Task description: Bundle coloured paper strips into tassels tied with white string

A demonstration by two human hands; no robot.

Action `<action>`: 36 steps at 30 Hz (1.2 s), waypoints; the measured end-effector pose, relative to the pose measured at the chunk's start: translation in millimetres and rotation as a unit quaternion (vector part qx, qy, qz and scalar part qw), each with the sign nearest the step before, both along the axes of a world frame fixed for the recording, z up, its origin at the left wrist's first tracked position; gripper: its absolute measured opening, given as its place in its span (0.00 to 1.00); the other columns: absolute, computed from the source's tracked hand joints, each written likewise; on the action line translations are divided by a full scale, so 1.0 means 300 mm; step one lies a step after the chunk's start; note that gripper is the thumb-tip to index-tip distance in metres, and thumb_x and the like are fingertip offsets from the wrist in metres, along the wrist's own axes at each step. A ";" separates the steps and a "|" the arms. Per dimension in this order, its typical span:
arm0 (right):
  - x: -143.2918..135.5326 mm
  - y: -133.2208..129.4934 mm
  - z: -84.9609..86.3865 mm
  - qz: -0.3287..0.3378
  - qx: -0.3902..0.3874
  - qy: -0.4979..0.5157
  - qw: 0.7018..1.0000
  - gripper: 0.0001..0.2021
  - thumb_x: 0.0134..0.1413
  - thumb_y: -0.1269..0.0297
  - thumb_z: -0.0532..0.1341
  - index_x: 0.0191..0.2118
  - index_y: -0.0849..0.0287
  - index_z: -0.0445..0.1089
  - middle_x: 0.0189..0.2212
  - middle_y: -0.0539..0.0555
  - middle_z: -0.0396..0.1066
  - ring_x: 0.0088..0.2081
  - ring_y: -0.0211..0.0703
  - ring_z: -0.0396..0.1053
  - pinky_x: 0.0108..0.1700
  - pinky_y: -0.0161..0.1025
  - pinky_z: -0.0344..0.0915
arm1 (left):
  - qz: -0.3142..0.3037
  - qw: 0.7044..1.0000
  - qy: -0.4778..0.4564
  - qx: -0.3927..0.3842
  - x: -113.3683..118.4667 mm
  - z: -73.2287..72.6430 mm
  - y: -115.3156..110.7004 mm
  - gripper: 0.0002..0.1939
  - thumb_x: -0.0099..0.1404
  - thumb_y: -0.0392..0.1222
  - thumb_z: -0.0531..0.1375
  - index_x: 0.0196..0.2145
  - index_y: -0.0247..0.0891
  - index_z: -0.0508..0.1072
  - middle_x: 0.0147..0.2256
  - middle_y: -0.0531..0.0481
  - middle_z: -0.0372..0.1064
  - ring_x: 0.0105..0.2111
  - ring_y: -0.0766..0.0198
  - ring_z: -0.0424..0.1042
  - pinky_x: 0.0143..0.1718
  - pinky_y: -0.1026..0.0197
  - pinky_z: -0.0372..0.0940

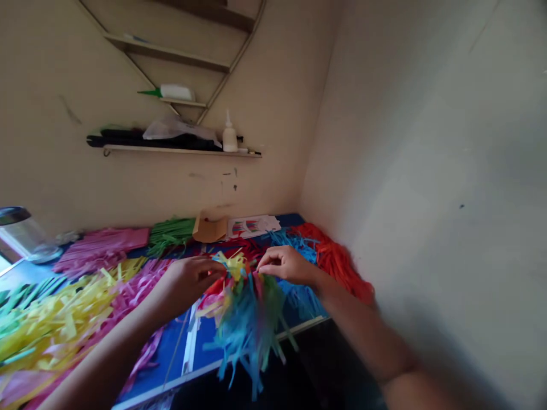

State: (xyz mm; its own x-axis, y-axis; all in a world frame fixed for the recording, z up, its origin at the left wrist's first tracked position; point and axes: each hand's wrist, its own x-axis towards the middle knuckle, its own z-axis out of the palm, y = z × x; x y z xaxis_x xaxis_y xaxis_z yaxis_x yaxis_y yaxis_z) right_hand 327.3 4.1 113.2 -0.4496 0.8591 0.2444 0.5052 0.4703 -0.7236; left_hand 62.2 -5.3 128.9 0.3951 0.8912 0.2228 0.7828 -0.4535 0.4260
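Note:
Between my two hands hangs a multicoloured tissue paper tassel [245, 313], its blue and green strips drooping past the table's front edge. My left hand [190, 279] pinches the yellow top of it from the left side. On the other side my right hand [284, 265] grips the top with thumb and fingers pressed together. Some strips at the right are smeared by motion. Red and pink strips show just left of the blue ones. Behind the hands lies dark red fringed paper [239, 247].
Piles of yellow [64, 307] and pink fringed paper [102, 247] cover the table's left. Blue and red fringed paper [337, 262] lie along the right wall. A printed sheet [254, 226] sits at the back. Above, a wall shelf [179, 150] carries a white bottle [229, 136].

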 end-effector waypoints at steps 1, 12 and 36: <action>0.002 0.002 0.000 0.002 0.003 0.018 1.000 0.06 0.54 0.68 0.64 0.34 0.63 0.78 0.30 0.53 0.75 0.31 0.37 0.69 0.33 0.32 0.61 | 0.002 1.000 -0.008 -0.005 0.006 -0.002 0.000 0.19 0.61 0.52 0.52 0.35 0.43 0.80 0.37 0.47 0.79 0.35 0.58 0.76 0.36 0.61 0.68; -0.004 -0.014 0.001 -0.029 0.062 -0.033 0.997 0.11 0.49 0.57 0.71 0.39 0.51 0.81 0.39 0.50 0.80 0.41 0.42 0.76 0.42 0.34 0.66 | 0.078 0.995 0.057 0.025 0.073 -0.029 -0.017 0.19 0.59 0.62 0.57 0.38 0.51 0.81 0.39 0.51 0.79 0.36 0.56 0.76 0.33 0.62 0.62; -0.158 0.200 -0.115 -0.208 0.000 0.040 0.977 0.17 0.62 0.55 0.58 0.31 0.63 0.77 0.26 0.53 0.75 0.32 0.42 0.71 0.32 0.33 0.59 | 0.177 0.983 0.030 0.041 0.156 -0.049 0.146 0.21 0.67 0.49 0.47 0.33 0.38 0.76 0.32 0.42 0.76 0.35 0.54 0.75 0.32 0.61 0.59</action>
State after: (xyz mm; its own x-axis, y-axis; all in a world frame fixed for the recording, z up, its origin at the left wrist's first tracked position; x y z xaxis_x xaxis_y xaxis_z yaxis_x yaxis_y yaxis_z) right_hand 279.9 64.1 78.6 -0.0414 0.9637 0.2639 0.5938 0.2361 -0.7692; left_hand 108.9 38.5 114.3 0.0784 0.9551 0.2856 0.9202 -0.1795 0.3478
